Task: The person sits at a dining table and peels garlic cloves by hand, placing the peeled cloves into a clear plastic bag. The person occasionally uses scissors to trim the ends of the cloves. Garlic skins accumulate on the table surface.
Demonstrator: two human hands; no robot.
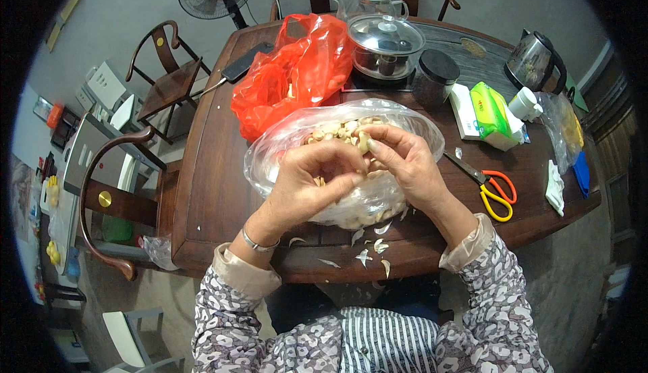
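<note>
Both hands are over a clear plastic bag holding many pale garlic cloves. My right hand pinches a pale clove between its thumb and fingers. My left hand is curled close beside it, thumb and fingertips nearly meeting; whether it grips anything is hidden. Thin white peelings lie on the wood near the table's front edge. Behind the clear bag, a red plastic bag stands open, its contents mostly hidden.
Scissors with red and yellow handles lie right of the clear bag on the wooden table. Beyond stand a lidded glass pot, a black-lidded jar, a tissue pack and an electric kettle. A wooden armchair is at left.
</note>
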